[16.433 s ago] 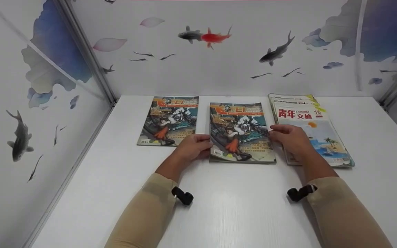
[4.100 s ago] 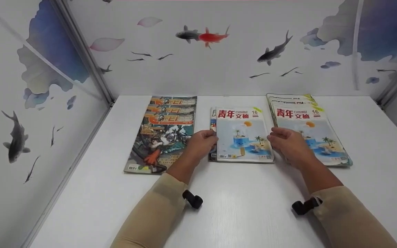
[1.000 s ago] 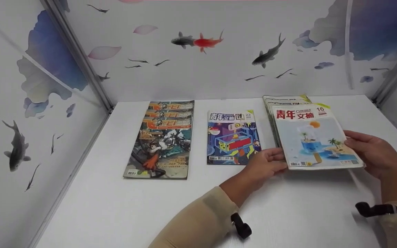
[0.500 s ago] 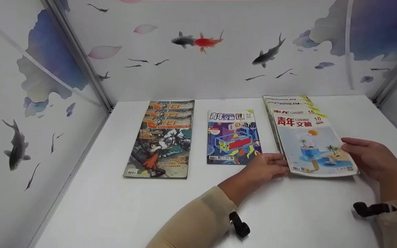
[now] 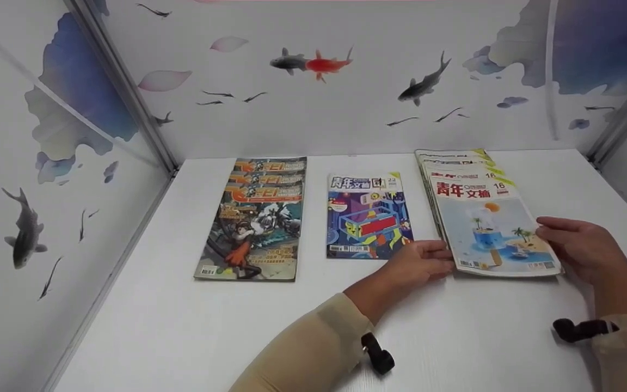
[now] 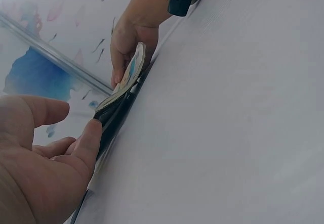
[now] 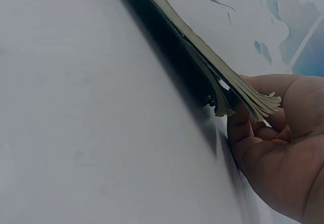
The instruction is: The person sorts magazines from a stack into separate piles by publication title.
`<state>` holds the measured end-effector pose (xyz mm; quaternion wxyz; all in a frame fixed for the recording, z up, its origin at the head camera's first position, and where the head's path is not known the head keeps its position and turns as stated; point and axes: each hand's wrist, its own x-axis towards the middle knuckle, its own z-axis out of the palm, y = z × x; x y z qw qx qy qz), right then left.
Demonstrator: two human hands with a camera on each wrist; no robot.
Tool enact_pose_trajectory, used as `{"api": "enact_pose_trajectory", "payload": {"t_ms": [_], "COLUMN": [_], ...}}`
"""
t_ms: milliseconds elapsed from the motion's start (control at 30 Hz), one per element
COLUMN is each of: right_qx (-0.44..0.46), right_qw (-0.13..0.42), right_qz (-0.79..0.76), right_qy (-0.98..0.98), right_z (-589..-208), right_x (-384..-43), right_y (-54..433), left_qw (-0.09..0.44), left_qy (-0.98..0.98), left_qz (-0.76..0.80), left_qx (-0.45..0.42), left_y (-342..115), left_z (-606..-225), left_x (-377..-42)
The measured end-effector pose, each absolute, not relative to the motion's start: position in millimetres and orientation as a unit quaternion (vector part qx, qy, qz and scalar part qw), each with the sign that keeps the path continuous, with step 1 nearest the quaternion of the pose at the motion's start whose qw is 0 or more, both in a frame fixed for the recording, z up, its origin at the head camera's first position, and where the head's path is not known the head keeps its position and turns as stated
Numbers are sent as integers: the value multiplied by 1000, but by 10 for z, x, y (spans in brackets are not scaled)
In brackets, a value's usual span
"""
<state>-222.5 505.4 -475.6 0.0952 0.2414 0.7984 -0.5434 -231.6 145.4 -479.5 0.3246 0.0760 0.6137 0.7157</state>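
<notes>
A magazine with a pale blue beach cover (image 5: 501,234) lies at the front of the overlapping stack on the right, its near edge bowed slightly up. My right hand (image 5: 580,242) grips its right edge; in the right wrist view, loose page corners (image 7: 263,102) spread between the fingers and thumb. At the left edge is my left hand (image 5: 419,264), fingers extended. In the left wrist view its thumb (image 6: 90,140) touches the magazine edge (image 6: 119,97) while another finger stands off it.
A purple-blue magazine (image 5: 368,223) lies in the middle of the white table (image 5: 210,337), just behind my left hand. Farther left are several overlapping magazines (image 5: 253,228) with orange mastheads. A fish-painted wall panel (image 5: 237,125) rises behind the table.
Over the last second the beach-cover magazine has come down and slightly toward me, exposing the masthead of another beneath. Earlier it lay on the middle pile; the left pile grew from one visible masthead to several.
</notes>
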Motion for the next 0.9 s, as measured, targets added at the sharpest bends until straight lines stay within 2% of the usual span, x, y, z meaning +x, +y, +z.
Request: {"api": "enact_pose_trajectory", "payload": {"t_ms": [367, 900], "right_qx": [252, 272], "right_qw": [73, 68], "right_qz": [-533, -538], "right_qy": [805, 795], "right_z": [-4791, -4786], "right_x": [-2250, -2232], "right_y": [5018, 4996], "left_qw": [311, 317], "left_qy": [627, 638], "left_qz": [707, 695], "left_qx": [103, 98], "left_y": [1468, 1436], "left_z": [-4798, -4810], "left_x": [-2323, -2333]}}
